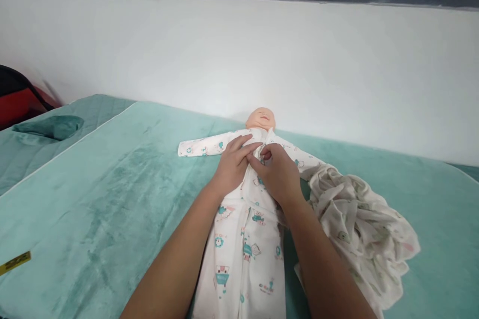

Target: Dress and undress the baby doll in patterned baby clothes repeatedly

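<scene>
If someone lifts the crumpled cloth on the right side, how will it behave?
The crumpled cloth would probably hang floppy, since it lies in soft, loose folds. It looks thin, so likely light for its size. It may drag the sleeve it touches.

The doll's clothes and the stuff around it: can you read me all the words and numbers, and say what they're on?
No words or numbers can be read.
Outfit: tiny marks by the pictures, too small to read.
Yellow strip: dark marks, too blurred to read.
</scene>
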Tool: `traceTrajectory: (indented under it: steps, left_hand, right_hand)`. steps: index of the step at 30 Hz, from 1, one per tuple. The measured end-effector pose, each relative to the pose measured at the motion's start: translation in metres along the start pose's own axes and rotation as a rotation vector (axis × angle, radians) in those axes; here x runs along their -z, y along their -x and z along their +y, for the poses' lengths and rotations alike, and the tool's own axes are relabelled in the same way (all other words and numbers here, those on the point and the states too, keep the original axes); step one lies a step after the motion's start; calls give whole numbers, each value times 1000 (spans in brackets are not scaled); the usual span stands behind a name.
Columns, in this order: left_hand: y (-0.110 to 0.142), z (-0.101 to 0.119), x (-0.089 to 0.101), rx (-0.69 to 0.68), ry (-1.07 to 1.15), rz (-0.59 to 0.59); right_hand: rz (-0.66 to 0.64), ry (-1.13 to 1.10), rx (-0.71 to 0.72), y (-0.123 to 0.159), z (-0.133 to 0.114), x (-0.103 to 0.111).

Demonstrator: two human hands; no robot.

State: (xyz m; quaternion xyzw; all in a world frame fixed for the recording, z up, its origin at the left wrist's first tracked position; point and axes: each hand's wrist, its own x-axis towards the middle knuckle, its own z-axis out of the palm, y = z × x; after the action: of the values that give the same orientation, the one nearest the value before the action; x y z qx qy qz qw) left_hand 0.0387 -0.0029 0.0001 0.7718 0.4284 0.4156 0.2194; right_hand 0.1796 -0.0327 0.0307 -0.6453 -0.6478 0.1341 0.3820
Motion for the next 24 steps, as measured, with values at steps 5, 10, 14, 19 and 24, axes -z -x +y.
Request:
traceTrajectory:
  steps: [5,10,14,19,24]
  left_hand:
    - [-3,0,0,19,-15,-2]
    - [-6,1,1,30,3,-3]
    - [-6,4,2,40,17,-2]
    - [-6,4,1,58,30,-1]
    - [-6,2,1,58,44,7]
  right_hand:
    - [-34,43,-17,-6,-1,2]
    - [-15,43,-18,-8,0,1]
    - [-6,38,-18,-9,0,1]
    - [-3,-6,-38,-11,1,1]
    - [-11,-126,-99,-12,4,1]
